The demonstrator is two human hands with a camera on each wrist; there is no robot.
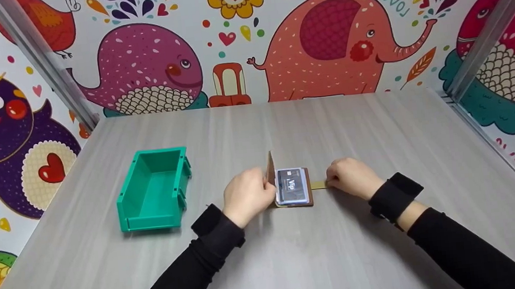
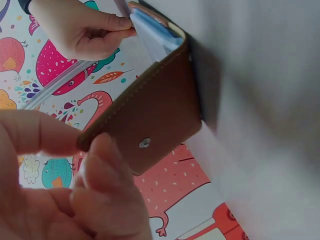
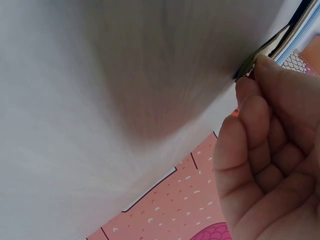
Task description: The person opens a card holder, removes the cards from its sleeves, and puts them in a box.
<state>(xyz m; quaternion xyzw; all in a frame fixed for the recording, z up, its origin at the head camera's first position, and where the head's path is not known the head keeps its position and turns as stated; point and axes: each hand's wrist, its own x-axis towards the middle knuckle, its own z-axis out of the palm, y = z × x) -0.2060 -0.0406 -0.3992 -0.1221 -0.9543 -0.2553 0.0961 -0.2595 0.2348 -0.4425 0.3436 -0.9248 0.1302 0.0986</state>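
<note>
A brown card holder [image 1: 311, 200] lies opened on the table, its front cover [image 2: 150, 110] raised nearly upright. Clear plastic sleeves [image 2: 152, 37] fill it, and a dark card marked "Vip" [image 1: 291, 185] shows on top. My left hand [image 1: 248, 195] pinches the edge of that cover between thumb and fingers; a metal snap [image 2: 144, 143] sits on the cover's outer face. To the right, my right hand [image 1: 353, 178] pinches the end of the holder's yellowish strap [image 1: 318, 185], which stretches out sideways close over the table.
A green plastic bin [image 1: 151, 192] stands on the table to the left of my left hand. The pale wood-grain table [image 1: 269, 266] meets printed cartoon walls [image 1: 238, 38] at the back and sides, with metal posts [image 1: 49, 65] at the corners.
</note>
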